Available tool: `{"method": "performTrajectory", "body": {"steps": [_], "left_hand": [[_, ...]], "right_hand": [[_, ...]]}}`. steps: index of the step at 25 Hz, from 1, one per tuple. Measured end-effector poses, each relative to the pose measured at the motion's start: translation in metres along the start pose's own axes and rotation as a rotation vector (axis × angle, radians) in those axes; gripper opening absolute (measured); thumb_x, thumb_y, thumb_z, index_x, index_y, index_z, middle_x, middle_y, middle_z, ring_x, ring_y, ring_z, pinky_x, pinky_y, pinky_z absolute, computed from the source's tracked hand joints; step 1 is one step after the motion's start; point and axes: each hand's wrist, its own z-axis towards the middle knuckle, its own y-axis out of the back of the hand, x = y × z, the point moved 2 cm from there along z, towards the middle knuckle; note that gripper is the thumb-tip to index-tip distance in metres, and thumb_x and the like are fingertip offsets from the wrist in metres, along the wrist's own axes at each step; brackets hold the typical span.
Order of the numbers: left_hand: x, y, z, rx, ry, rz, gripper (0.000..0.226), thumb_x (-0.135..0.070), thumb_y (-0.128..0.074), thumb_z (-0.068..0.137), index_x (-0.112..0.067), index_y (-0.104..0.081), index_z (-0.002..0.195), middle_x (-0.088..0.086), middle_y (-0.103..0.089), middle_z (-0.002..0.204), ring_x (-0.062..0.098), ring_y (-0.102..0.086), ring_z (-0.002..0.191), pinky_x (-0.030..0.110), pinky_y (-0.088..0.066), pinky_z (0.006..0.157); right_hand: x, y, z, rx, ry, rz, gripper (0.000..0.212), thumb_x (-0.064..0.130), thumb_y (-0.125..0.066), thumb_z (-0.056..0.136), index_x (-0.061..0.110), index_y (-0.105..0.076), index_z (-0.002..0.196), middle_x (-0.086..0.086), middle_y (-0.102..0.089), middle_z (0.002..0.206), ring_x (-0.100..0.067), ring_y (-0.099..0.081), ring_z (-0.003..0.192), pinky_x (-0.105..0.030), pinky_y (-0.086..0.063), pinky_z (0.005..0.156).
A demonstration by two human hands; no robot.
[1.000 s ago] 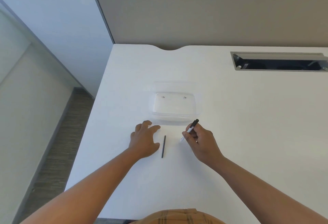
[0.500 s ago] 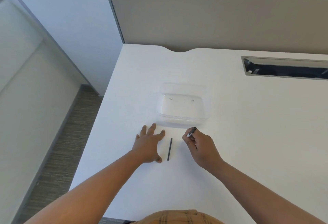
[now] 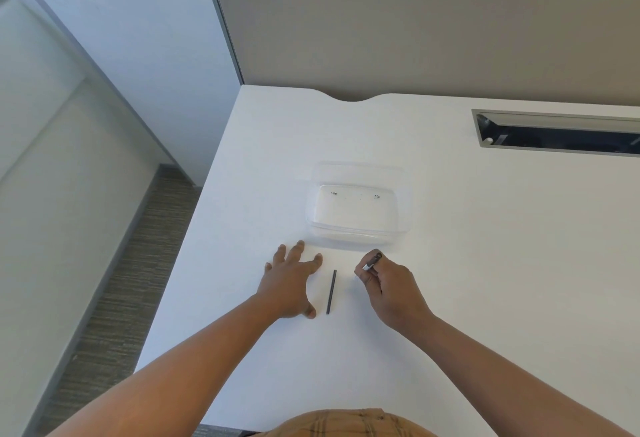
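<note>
Right hand (image 3: 391, 289) pinches the pen (image 3: 372, 261) just short of the clear tub (image 3: 358, 228), left hand (image 3: 291, 280) lies flat, fingers spread, on the bench (image 3: 485, 263) beside a dark stick (image 3: 331, 292), so I'd lift the pen clear over the near rim before releasing.

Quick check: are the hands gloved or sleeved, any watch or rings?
No gloves: the left hand and right hand are bare, with no ring, watch or band that I can see. The left forearm and right forearm are bare too, no sleeve in view. At the bottom edge shows orange-brown checked cloth with dark lines, part of the person's clothing.
</note>
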Motion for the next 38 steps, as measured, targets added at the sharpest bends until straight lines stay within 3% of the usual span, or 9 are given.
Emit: {"method": "performTrajectory", "body": {"steps": [10,13,17,20,24,27,30,34,38], "left_hand": [[0.001,0.000,-0.001,-0.003,0.001,-0.015,0.119,-0.042,-0.090,0.064,-0.043,-0.015,0.157,-0.003,0.009,0.169,0.033,0.012,0.153,0.057,-0.016,0.120],[0.001,-0.001,0.000,-0.006,0.004,-0.022,0.120,-0.042,-0.090,0.064,-0.043,-0.015,0.157,-0.004,0.009,0.169,0.032,0.012,0.153,0.057,-0.016,0.120],[0.002,-0.002,0.001,-0.006,0.005,-0.018,0.120,-0.042,-0.090,0.063,-0.044,-0.015,0.157,-0.003,0.009,0.169,0.032,0.012,0.153,0.058,-0.015,0.119],[0.002,-0.002,0.000,-0.007,0.000,-0.018,0.120,-0.043,-0.090,0.064,-0.043,-0.015,0.157,-0.003,0.008,0.169,0.033,0.011,0.153,0.058,-0.016,0.120],[-0.001,0.000,-0.001,0.019,-0.005,-0.031,0.117,-0.042,-0.088,0.067,-0.040,-0.014,0.158,-0.001,0.010,0.169,0.033,0.013,0.153,0.057,-0.014,0.120],[-0.009,0.001,-0.007,-0.126,-0.071,-0.153,0.093,-0.043,-0.084,0.073,-0.032,-0.037,0.153,-0.002,-0.012,0.167,0.024,-0.002,0.153,0.046,-0.025,0.120],[-0.034,-0.002,-0.014,-0.223,-0.244,-0.391,0.060,-0.041,-0.080,0.077,-0.034,-0.059,0.133,-0.012,-0.052,0.138,0.010,-0.041,0.128,0.035,-0.043,0.106],[-0.060,-0.009,-0.017,-0.210,-0.279,-0.628,0.012,-0.022,-0.067,0.090,-0.030,-0.066,0.099,-0.010,-0.071,0.095,0.010,-0.065,0.089,0.033,-0.055,0.081],[-0.059,-0.013,-0.015,-0.212,-0.209,-0.803,0.031,-0.013,-0.057,0.097,-0.037,-0.055,0.077,-0.013,-0.069,0.079,0.006,-0.069,0.075,0.014,-0.050,0.062]], "right_hand": [[0.011,0.004,0.000,-0.040,0.028,0.005,0.021,0.027,-0.058,0.101,0.016,-0.048,0.086,0.000,-0.054,0.062,-0.018,-0.041,0.054,-0.037,-0.042,0.058],[0.015,0.009,-0.004,-0.121,0.129,0.002,0.020,0.029,-0.054,0.101,0.012,-0.061,0.093,0.000,-0.068,0.082,-0.025,-0.063,0.071,-0.038,-0.053,0.068],[0.007,-0.003,0.000,0.106,-0.001,-0.098,0.011,0.017,-0.046,0.102,0.010,-0.050,0.095,-0.014,-0.070,0.082,-0.040,-0.063,0.079,-0.047,-0.052,0.076],[0.006,-0.003,0.004,0.078,-0.020,-0.028,0.013,0.019,-0.048,0.102,0.011,-0.049,0.092,-0.017,-0.068,0.081,-0.042,-0.064,0.083,-0.048,-0.052,0.078],[0.004,0.002,0.001,0.028,-0.018,0.015,0.018,0.026,-0.056,0.102,0.014,-0.049,0.089,-0.003,-0.063,0.068,-0.016,-0.054,0.059,-0.036,-0.045,0.060],[0.002,0.003,0.002,0.019,-0.016,-0.001,0.021,0.029,-0.060,0.100,0.016,-0.051,0.087,0.008,-0.042,0.054,-0.013,-0.040,0.052,-0.028,-0.033,0.054],[0.004,0.004,0.003,0.011,0.015,0.000,0.020,0.030,-0.063,0.099,0.016,-0.054,0.086,0.011,-0.052,0.058,-0.011,-0.047,0.054,-0.027,-0.039,0.056],[0.007,0.005,0.002,0.045,0.007,0.044,0.019,0.031,-0.064,0.098,0.016,-0.059,0.087,0.000,-0.070,0.078,-0.020,-0.062,0.068,-0.040,-0.052,0.065],[0.002,0.005,-0.002,0.017,0.010,0.063,0.011,0.033,-0.066,0.096,0.023,-0.063,0.095,0.012,-0.068,0.077,-0.011,-0.061,0.071,-0.027,-0.050,0.065]]}}
